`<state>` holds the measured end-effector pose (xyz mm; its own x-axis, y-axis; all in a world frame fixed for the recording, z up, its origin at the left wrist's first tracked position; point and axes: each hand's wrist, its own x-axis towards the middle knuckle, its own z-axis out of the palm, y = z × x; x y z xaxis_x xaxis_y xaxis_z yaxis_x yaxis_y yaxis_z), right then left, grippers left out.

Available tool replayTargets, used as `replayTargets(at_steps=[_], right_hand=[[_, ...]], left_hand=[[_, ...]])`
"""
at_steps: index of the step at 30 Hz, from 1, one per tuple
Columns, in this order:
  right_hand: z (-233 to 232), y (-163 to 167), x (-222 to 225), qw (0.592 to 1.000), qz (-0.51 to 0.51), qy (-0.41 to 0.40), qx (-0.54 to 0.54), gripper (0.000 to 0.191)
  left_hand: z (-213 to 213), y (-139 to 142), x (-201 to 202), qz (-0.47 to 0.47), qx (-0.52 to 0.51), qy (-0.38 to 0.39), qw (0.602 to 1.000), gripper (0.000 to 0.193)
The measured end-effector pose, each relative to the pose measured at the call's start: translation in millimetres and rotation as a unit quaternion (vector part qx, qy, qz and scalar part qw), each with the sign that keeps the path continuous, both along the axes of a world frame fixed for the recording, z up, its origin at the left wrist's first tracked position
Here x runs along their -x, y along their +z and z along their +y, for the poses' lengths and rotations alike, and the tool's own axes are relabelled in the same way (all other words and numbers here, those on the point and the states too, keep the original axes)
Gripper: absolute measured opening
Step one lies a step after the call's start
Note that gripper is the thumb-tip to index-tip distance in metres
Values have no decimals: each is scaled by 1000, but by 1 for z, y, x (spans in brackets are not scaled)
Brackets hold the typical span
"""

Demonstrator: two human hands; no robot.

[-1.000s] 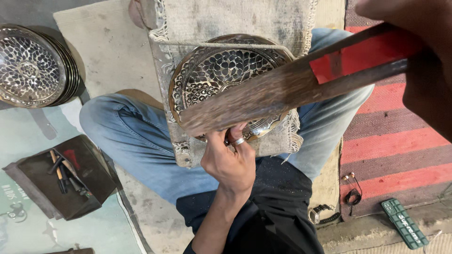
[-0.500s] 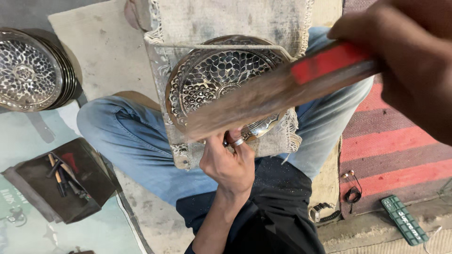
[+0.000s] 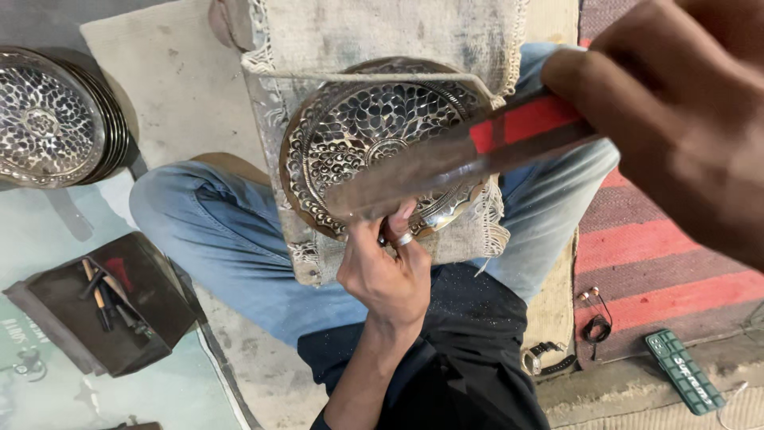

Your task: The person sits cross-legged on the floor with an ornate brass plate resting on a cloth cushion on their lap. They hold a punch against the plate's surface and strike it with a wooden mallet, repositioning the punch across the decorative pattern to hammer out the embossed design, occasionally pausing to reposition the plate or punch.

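Note:
A round embossed metal plate (image 3: 350, 127) rests on a burlap cloth (image 3: 382, 32) across my lap. My left hand (image 3: 386, 275), with a ring on one finger, is closed at the plate's lower rim and pinches a small metal punch that is mostly hidden. My right hand (image 3: 684, 119) fills the upper right, close to the camera, and grips a long wooden stick (image 3: 414, 171) with a red band. The stick slants across the plate's lower half, blurred, with its far end just above my left fingers.
A stack of similar embossed plates (image 3: 48, 115) lies at the far left. A dark open box of small tools (image 3: 103, 302) sits at the lower left. On the right are a red striped mat (image 3: 660, 255), earphones (image 3: 595, 318) and a green flat device (image 3: 684, 372).
My right hand has come in from the upper right corner, larger and lower in view, and the stick has shifted across the plate. My left hand has stayed at the rim.

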<state>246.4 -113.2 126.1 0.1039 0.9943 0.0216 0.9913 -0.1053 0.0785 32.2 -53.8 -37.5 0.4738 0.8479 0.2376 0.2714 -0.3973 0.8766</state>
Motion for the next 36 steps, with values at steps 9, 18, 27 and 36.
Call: replayTargets(at_steps=[9,18,27,36], right_hand=[[7,5,5,1000,3,-20,11,36],[4,11,4,1000,-4,2,19,35],[-1,9,4,999,-12,6,41,46],[-11,4,8,997,52,-58,10,45]], left_hand=[[2,4,-1,22,-4,10,1000,12],[3,5,0,-11,-13,-14,1000,16],[1,-2,3,16,-12,-4,1000,18],[4,1,0,27,-24,6,999,12]])
